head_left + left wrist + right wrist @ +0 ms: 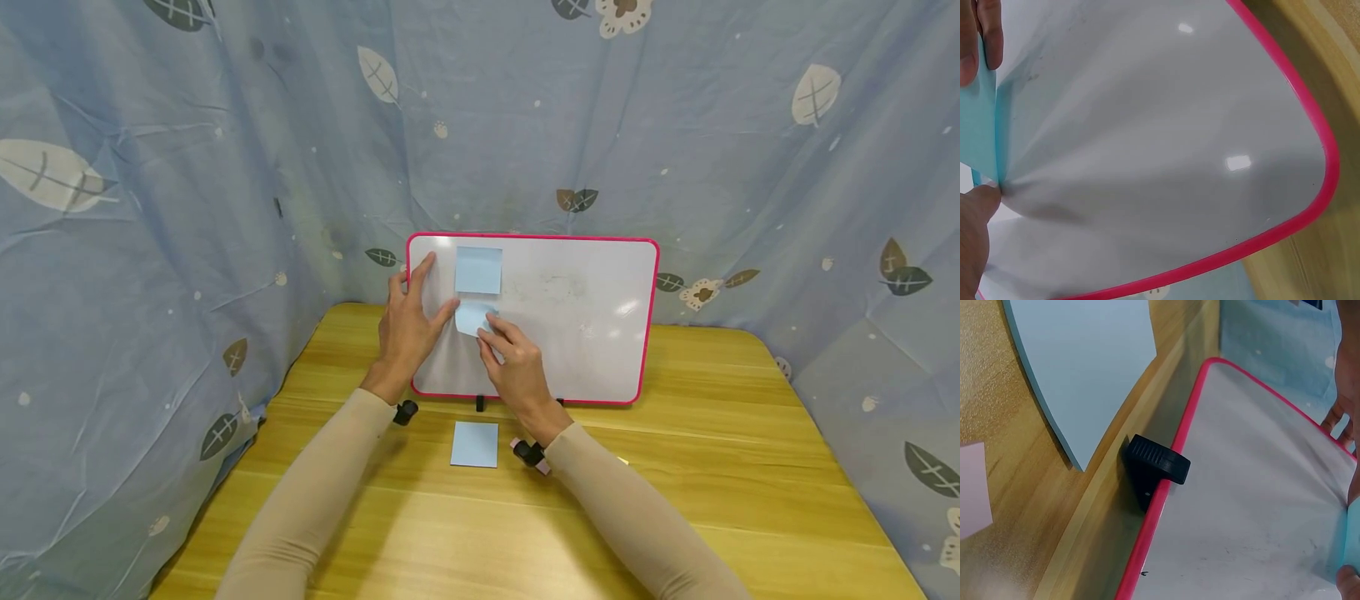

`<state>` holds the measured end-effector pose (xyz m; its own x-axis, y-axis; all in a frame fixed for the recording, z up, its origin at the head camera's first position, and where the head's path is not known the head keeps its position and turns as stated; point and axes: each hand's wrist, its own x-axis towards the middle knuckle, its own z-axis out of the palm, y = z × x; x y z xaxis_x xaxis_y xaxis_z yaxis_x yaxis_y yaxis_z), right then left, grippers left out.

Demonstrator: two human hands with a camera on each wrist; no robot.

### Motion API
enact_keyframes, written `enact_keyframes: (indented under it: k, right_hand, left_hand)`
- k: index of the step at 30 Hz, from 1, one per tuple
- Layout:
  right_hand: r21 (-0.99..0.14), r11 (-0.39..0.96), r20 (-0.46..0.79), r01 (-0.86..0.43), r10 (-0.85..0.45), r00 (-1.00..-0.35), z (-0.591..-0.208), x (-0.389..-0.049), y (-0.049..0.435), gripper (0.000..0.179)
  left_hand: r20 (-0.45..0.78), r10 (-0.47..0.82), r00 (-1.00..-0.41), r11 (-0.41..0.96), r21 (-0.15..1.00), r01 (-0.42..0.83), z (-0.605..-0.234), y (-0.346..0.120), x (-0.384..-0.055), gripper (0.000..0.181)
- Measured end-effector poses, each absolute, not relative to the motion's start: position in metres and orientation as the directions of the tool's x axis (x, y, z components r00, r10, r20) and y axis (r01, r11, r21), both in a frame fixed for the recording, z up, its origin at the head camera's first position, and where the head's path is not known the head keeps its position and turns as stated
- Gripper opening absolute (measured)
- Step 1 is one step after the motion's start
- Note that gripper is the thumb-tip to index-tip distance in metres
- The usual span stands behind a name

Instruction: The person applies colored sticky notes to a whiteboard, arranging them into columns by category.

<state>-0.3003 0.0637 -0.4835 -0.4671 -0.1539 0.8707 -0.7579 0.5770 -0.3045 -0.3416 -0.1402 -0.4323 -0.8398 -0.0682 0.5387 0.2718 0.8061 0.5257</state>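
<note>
A whiteboard (577, 333) with a pink rim stands on the table. High on its left part is a flat blue sticky note (478, 270). Just below, my right hand (521, 371) pinches a second blue sticky note (471, 318) by its lower right side. That note's left edge lies against the board while the rest bends away from it, as the left wrist view shows. My left hand (407, 329) spreads over the board's left edge, its thumb (975, 209) touching the note's left edge. Some left fingers are partly hidden at the rim.
A blue sticky-note pad (474, 444) lies on the table in front of the board. Pink paper (972, 487) lies nearby, partly under my right wrist in the head view. A black foot (1157, 459) holds the board's lower rim. A patterned curtain (510, 108) surrounds the table.
</note>
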Motion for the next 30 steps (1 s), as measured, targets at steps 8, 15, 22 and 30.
enact_keyframes:
  k: [8,15,22,30]
  right_hand:
    - [-0.294,0.596,0.866,-0.747,-0.165,-0.473,-0.4859,-0.3011,0.0630,0.020]
    - [-0.296,0.599,0.851,-0.744,-0.188,-0.490,-0.4864,-0.3009,0.0628,0.022]
    - [-0.264,0.635,0.828,-0.726,-0.236,-0.508,-0.4854,-0.2986,0.0633,0.029]
    - [-0.135,0.726,0.790,-0.674,-0.332,-0.516,-0.4870,-0.2929,0.0623,0.044]
  left_hand:
    - [0.547,-0.069,-0.834,0.812,0.516,0.271,-0.4330,-0.1407,-0.3426,0.095]
    - [0.542,-0.069,-0.837,0.817,0.513,0.265,-0.4330,-0.1401,-0.3425,0.102]
    - [0.533,-0.086,-0.842,0.810,0.530,0.252,-0.4306,-0.1407,-0.3420,0.108]
    - [0.518,-0.087,-0.851,0.816,0.527,0.238,-0.4280,-0.1428,-0.3417,0.114]
